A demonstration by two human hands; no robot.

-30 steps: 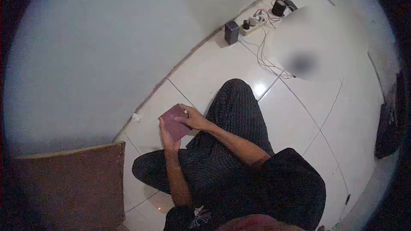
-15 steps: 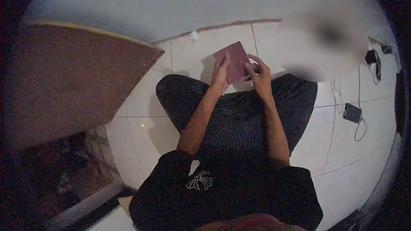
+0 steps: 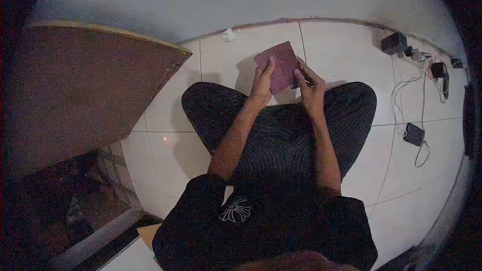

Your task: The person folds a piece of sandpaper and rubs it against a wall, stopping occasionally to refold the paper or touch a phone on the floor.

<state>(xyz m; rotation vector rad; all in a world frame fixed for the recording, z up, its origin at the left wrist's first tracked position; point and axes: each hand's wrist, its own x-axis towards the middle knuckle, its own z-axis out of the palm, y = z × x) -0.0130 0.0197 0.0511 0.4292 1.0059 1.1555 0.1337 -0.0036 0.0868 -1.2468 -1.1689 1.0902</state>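
A flat maroon rectangle (image 3: 282, 65), the size of a small book or folded sheet, is held up tilted above my crossed legs. Its exact kind does not show. My left hand (image 3: 262, 85) grips its lower left side, thumb lying on the front face and fingers out of sight behind. At the right edge, my right hand (image 3: 311, 88) is closed on it, the thumb in front and the other fingers bent around the side. The back of the rectangle is hidden.
Chargers and a black adapter (image 3: 394, 43) lie by the wall at the right, with loose cables. A dark box (image 3: 414, 134) with a cord sits on the tiles. A brown panel (image 3: 100, 90) stands at the left. A white scrap (image 3: 229, 35) lies near the wall.
Both hands and the maroon rectangle have shifted slightly right and up in view. My right fingers, spread more before, now lie closer around its edge.
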